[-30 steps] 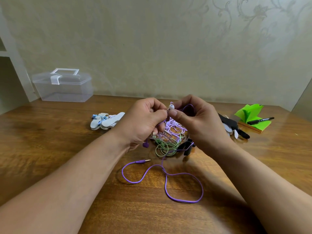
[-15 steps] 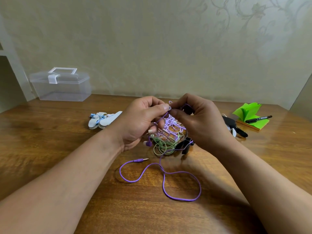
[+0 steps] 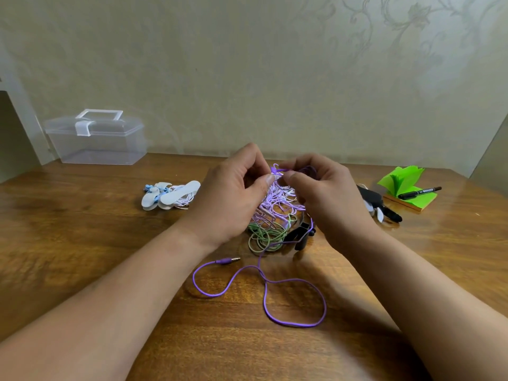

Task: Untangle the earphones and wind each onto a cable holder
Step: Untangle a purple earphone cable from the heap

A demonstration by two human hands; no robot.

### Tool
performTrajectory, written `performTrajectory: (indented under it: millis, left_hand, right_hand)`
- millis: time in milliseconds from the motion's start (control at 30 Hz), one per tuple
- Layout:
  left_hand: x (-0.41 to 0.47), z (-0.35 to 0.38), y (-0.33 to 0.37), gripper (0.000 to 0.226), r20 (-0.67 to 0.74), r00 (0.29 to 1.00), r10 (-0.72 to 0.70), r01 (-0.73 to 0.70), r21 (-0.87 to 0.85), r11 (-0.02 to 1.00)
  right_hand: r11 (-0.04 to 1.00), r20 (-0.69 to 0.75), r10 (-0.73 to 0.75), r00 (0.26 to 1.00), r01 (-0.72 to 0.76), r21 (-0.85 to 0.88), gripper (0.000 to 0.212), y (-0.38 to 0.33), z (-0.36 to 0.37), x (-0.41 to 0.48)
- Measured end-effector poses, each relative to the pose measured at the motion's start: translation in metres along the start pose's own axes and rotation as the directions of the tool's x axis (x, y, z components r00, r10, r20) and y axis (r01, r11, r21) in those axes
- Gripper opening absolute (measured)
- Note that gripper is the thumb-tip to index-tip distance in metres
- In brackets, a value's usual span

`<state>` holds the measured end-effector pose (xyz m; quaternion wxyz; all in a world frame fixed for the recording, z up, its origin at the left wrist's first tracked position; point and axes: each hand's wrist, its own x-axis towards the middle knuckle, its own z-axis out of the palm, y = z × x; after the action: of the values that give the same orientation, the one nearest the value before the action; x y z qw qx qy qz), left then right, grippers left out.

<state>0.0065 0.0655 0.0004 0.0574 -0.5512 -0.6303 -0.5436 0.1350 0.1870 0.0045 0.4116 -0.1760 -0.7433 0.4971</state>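
Two bare hands meet over one tangle of earphones (image 3: 270,215) at the middle of a wooden table (image 3: 82,257). The left hand (image 3: 231,196) and the right hand (image 3: 332,202) each pinch a purple cord (image 3: 264,295) between thumb and forefinger at the top of the heap. Their other fingers are curled, and the two pinches sit just beside each other.

Three colours of cord show in the heap: purple, pale lilac and green. The green coils (image 3: 264,237) lie at the near edge on the tabletop. The purple cord drops from the tangle and runs toward the camera in two loose loops on the wood. It ends in a single jack plug (image 3: 228,260), which lies flat and clear of the heap.

A black cable holder (image 3: 298,235) touches the tangle's right side, under the right hand; whether it is one piece or two cannot be told.

To the left, well apart from the heap, two white cable holders (image 3: 171,195) lie touching each other. Each is already wound with cord, one blue and one pale pink.

To the right, one more black holder (image 3: 371,196) with white parts beside it is partly hidden behind the right wrist. Beyond it sits one green notepad (image 3: 404,180), its top sheets fanned up, with one black marker (image 3: 419,192) lying across it.

One clear plastic box (image 3: 96,144), lid on, stands at the back left beside the wall.
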Motion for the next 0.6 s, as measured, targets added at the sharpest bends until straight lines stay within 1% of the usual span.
performTrajectory:
  millis: [67, 133, 233, 333, 467, 600]
  left_hand:
    - [-0.001, 0.0, -0.002, 0.015, -0.004, 0.999, 0.035, -0.034, 0.071, 0.997]
    - [0.0, -0.001, -0.004, 0.016, -0.023, 0.999, 0.048, -0.045, 0.106, 0.993]
    - [0.001, -0.001, -0.003, 0.016, -0.048, 0.996, 0.074, -0.067, 0.128, 0.99]
    - [-0.001, 0.001, 0.001, 0.015, -0.072, 0.996, 0.059, -0.05, 0.121, 0.991]
    - [-0.002, 0.006, 0.004, 0.016, -0.106, 0.994, 0.003, 0.0, 0.034, 0.999]
    - [-0.004, 0.011, 0.007, 0.018, -0.128, 0.991, 0.03, -0.022, 0.066, 0.998]
  right_hand:
    - [0.999, 0.024, 0.035, 0.999, -0.035, 0.01, 0.004, -0.003, -0.001, -0.001]
    - [0.998, 0.042, 0.056, 0.998, -0.058, 0.038, 0.007, -0.007, -0.001, -0.003]
    - [0.994, 0.006, 0.071, 0.997, -0.071, 0.089, 0.013, -0.007, 0.004, -0.004]
    - [0.996, -0.051, 0.013, 0.999, -0.009, 0.084, 0.016, -0.002, 0.01, -0.005]
    - [0.995, -0.123, -0.085, 0.989, 0.091, 0.046, 0.016, 0.002, 0.011, -0.005]
    - [0.99, -0.189, -0.142, 0.972, 0.14, -0.022, 0.016, 0.003, 0.014, -0.008]
